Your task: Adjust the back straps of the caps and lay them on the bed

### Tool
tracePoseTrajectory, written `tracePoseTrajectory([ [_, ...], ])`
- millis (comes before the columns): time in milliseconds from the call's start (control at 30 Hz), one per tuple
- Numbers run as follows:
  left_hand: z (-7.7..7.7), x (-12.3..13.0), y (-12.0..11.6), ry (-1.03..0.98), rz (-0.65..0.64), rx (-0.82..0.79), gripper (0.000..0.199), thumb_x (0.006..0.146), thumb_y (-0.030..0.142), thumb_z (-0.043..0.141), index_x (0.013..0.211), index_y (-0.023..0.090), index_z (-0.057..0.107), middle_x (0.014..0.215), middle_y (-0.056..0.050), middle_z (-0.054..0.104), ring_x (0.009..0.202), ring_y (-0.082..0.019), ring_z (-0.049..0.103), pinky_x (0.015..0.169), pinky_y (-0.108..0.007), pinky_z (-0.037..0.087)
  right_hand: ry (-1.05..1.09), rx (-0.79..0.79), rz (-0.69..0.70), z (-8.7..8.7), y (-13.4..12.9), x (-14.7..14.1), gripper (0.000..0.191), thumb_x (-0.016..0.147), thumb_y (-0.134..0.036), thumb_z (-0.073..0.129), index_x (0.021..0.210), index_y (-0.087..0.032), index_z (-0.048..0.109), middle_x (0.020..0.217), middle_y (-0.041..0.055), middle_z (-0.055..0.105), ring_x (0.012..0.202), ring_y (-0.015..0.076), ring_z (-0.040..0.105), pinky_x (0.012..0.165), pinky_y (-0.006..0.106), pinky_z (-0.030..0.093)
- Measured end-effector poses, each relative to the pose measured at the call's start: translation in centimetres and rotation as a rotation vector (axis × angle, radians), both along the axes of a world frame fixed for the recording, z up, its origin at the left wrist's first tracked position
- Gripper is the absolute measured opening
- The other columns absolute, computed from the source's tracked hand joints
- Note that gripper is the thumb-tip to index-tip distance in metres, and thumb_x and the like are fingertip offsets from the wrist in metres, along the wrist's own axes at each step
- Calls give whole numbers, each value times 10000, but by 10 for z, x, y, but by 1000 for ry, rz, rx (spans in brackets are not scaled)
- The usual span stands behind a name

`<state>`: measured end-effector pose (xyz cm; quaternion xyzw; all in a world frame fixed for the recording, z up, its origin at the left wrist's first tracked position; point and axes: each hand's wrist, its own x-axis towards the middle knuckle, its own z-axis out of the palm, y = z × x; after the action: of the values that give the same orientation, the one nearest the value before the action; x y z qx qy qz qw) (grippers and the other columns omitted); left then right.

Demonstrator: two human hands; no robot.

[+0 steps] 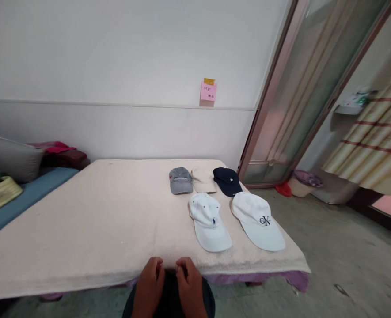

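Observation:
My left hand [151, 282] and my right hand [189, 282] rest side by side over my dark-clothed lap, at the front edge of the cloth-covered bed [109, 221]. Fingers on both are curled in, with nothing in them. Nearest to my right hand lies a white baseball cap [211, 223] with a small dark emblem, brim toward me. To its right is a second white cap [258, 221] with dark letters. Behind them, in a row, sit a grey cap [181, 181], a cream cap [204, 180] and a navy cap [228, 181].
A pink note [208, 91] is taped to the white wall. On the left, a grey cushion [14, 157] and folded cloths stand on a blue surface [46, 185]. At right are a sliding glass door [281, 110], a lined waste bin [303, 183] and a striped curtain [374, 137].

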<state>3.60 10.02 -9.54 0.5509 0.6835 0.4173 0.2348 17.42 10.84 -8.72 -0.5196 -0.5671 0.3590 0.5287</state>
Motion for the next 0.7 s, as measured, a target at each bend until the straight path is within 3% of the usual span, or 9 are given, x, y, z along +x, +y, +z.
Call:
tracePoseTrajectory([
  [133,4,5,2,73,-41,0,124,818,260,478,730,244,565,715,-32,625,687,-228,577,671,-319,384,-182,63,86,1,-5,1,150,796,-135,465,786,-219,590,737,15,632,680,187,597,638,275,464],
  [333,6,-2,0,126,-31,19,152,838,239,431,723,242,532,703,-15,592,689,-210,554,683,-307,369,-306,108,94,-1,-4,10,184,801,-102,436,788,-229,569,736,6,623,681,184,594,646,266,441],
  [700,16,-59,-25,170,71,12,204,860,313,417,732,229,551,652,29,568,627,-176,548,636,-270,391,-329,116,106,-7,3,5,159,812,-109,444,779,-220,553,746,7,620,702,173,582,666,251,416],
])
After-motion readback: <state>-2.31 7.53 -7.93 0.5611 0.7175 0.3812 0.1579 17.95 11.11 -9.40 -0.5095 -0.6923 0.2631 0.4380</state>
